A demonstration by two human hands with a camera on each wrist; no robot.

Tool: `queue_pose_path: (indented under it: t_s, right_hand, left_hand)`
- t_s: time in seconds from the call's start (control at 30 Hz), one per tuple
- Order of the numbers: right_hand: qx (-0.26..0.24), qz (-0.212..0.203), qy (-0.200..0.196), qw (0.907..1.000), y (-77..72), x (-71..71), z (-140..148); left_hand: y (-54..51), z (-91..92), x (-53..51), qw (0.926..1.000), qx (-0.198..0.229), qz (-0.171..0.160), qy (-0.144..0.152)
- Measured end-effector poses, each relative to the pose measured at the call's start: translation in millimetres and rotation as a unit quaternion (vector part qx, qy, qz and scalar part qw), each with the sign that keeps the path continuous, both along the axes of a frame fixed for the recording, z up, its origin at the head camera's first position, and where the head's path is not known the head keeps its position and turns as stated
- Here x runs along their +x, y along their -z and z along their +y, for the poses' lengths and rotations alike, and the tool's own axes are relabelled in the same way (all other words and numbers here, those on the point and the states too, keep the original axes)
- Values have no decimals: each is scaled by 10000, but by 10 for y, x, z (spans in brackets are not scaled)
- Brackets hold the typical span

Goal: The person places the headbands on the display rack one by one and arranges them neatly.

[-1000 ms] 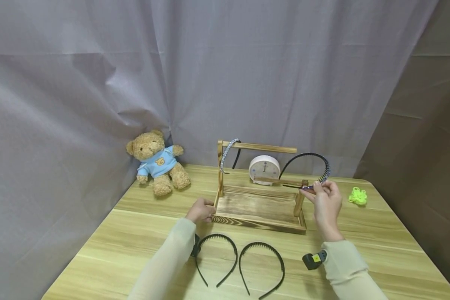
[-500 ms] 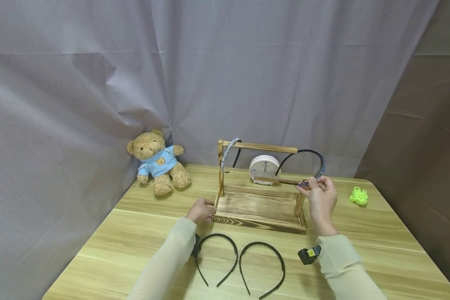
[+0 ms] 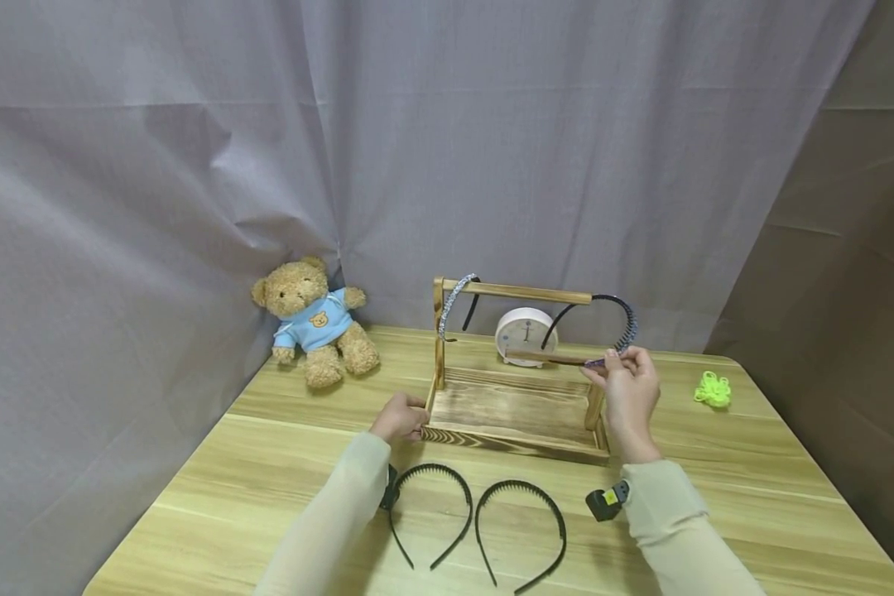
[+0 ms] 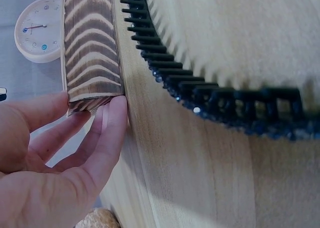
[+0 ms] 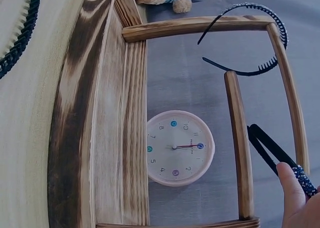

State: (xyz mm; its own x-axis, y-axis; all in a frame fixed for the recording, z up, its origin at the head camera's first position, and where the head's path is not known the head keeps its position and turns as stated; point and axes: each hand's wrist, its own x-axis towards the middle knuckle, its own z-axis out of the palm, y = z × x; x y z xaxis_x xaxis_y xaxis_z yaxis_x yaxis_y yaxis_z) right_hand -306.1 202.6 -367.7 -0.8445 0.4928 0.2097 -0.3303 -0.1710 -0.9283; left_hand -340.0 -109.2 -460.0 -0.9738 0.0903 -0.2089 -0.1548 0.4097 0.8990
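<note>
A wooden rack (image 3: pixel 514 451) with a tray base and two horizontal bars stands mid-table. My left hand (image 3: pixel 401 416) pinches its front left corner between thumb and fingers. A silver glittery headband (image 3: pixel 453 306) hangs at the left on the upper bar (image 3: pixel 529 292). My right hand (image 3: pixel 629 399) holds a dark toothed headband (image 3: pixel 629 321) with blue-purple glitter, by the right end of the lower bar (image 3: pixel 547 358). In the right wrist view, the held headband's tips (image 5: pixel 257 135) lie beside the lower bar; whether it goes around that bar, I cannot tell.
Two black toothed headbands (image 3: pixel 468 501) (image 3: pixel 562 530) lie on the table before the rack. Behind the rack stands a round white clock (image 3: pixel 521 329). A teddy bear (image 3: pixel 315 323) in a blue top sits back left; a neon-yellow tangle (image 3: pixel 713 389) lies right.
My right hand has moved left with the glittery dark headband, bringing it closer over the rack's lower bar. The left hand stays on the rack's corner.
</note>
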Motion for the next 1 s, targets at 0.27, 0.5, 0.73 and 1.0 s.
queue_pose_path:
  t_s: [0.27,0.5,0.73,1.0]
  right_hand:
    - [44,7,-20,10000,16,-66,-53]
    - [231,-2,25,9997,-1,-89,-102]
    - [297,-46,7,9995,-25,-112,-145]
    - [506,-188,31,9985,-35,-137,-204]
  left_hand:
    - [21,-11,-4,10000,25,-48,-23]
    - [17,-15,12,9999,90,-67,-24]
    - [25,-13,-3,9998,169,-76,-35]
    - [3,8,1,9993,359,-125,-34]
